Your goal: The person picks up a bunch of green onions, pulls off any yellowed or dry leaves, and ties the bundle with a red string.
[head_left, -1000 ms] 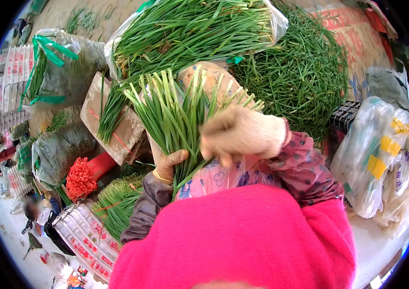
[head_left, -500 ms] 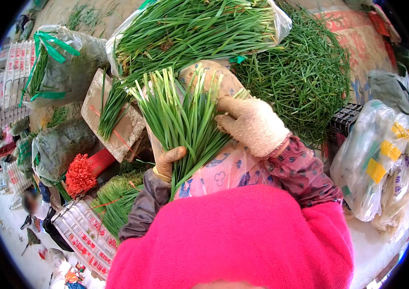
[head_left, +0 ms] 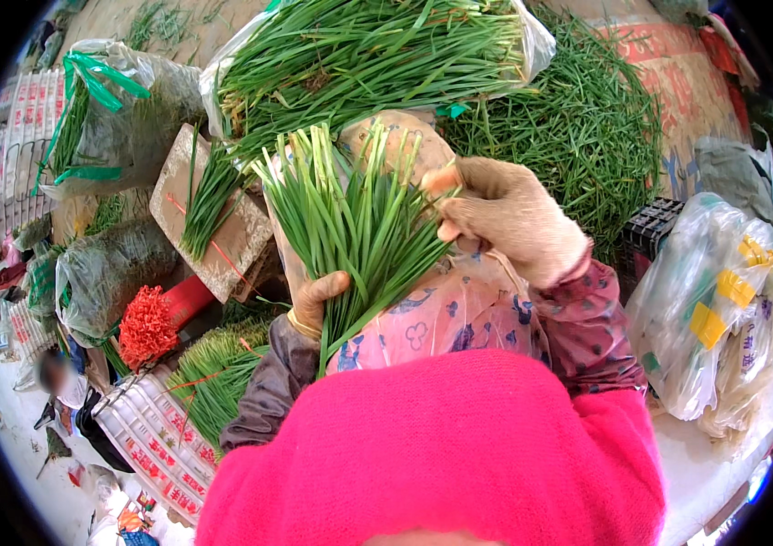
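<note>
Green stalks [head_left: 345, 218] fill the left grip [head_left: 317, 302] and a plastic bag [head_left: 538, 41].

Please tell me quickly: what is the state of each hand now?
Left hand: closed around the bunch of green stalks.
Right hand: partly open, at the bunch's right edge; whether it touches a stalk cannot be told.

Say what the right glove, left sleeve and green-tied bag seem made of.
Right glove: probably knitted textile, matte, fuzzy surface. Left sleeve: perhaps coated fabric; its creases shine. Green-tied bag: likely thin clear plastic, glossy; its contents show through.
</note>
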### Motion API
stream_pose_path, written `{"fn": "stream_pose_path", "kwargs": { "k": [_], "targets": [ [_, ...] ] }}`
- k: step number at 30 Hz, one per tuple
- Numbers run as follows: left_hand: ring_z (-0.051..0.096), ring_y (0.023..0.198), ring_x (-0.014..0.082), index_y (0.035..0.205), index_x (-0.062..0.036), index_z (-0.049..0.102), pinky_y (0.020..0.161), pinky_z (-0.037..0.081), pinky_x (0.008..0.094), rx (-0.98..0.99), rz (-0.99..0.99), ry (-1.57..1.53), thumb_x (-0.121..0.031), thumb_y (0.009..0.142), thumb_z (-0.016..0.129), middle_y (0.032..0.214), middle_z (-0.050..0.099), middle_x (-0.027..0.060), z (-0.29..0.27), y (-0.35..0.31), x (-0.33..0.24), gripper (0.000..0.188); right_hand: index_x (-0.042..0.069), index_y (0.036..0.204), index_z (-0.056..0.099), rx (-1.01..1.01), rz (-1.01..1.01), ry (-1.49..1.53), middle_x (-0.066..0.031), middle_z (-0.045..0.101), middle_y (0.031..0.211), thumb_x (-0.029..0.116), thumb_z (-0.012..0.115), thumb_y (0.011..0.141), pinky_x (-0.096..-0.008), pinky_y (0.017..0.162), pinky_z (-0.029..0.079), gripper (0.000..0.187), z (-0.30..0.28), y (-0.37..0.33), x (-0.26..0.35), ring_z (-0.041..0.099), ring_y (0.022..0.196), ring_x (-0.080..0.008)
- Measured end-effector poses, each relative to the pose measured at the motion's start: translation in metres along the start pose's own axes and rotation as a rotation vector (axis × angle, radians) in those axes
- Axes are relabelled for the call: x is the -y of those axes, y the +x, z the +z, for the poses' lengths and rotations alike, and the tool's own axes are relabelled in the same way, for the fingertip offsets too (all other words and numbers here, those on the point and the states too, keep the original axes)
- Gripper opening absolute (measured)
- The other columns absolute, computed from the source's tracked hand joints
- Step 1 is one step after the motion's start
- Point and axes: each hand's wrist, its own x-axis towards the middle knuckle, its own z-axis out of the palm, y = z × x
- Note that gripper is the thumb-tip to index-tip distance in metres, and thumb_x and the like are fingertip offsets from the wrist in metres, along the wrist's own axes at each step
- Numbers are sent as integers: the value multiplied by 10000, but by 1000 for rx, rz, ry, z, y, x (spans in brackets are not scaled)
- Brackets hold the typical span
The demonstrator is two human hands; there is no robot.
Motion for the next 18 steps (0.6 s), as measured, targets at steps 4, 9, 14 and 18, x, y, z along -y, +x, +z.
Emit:
{"fn": "stream_pose_path", "kwargs": {
  "k": [4,9,14,18],
  "targets": [
    [608,1129,341,1439,-25,340,951,527,464,-30,-8,9,-79,725,775,1292,568,183,6,0,-3,838,62,967,659,-159,-371,-661,-193,640,762,242,630,868,-433,669,517,208,11,25,-22,639,737,-389],
    [612,1123,313,1433,-33,363,952,526,434,-68,-85,-16,-87,719,793,1287,577,155,8,-3,-5,836,-4,870,659,311,-257,-624,-102,673,734,182,634,881,-352,625,518,188,17,11,-22,666,701,-211],
    [617,1119,284,1414,-34,408,957,523,406,-46,-212,-24,-93,729,796,1277,595,132,14,-3,-7,790,14,730,576,927,10,-260,-38,623,701,119,575,917,-267,615,487,215,17,17,-15,611,665,-91],
    [622,1125,273,1382,-13,460,981,512,395,18,-293,-18,-112,777,761,1273,610,139,22,-2,-17,683,50,761,562,1087,-413,377,-37,601,653,198,572,891,-304,423,419,197,-14,18,-16,542,489,-135]
  ]
}}
